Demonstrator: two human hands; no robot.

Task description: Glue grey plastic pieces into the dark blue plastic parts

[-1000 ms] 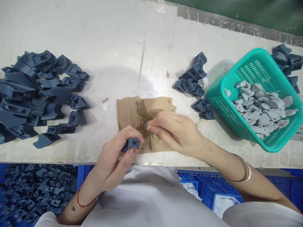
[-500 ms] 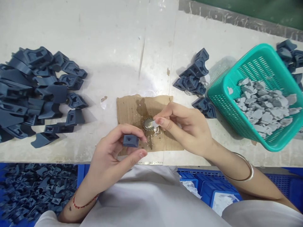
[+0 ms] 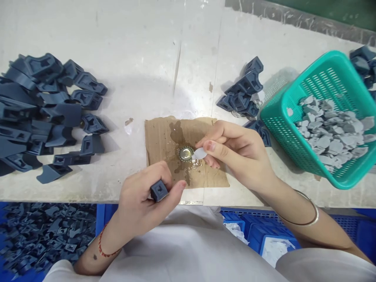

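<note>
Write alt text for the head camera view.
A person's right hand pinches a pale piece beside a small crimped cap on wet cardboard; the left hand holds a dark blue part. Similar parts lie at left, a green basket of grey pieces at right.

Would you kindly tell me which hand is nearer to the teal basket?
Right. The right hand is left of the teal basket; the left hand, farther left.

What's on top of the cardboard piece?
A crown cap and wet stains show on the cardboard piece. The left hand and right hand cover parts; what's there can't be seen.
</note>
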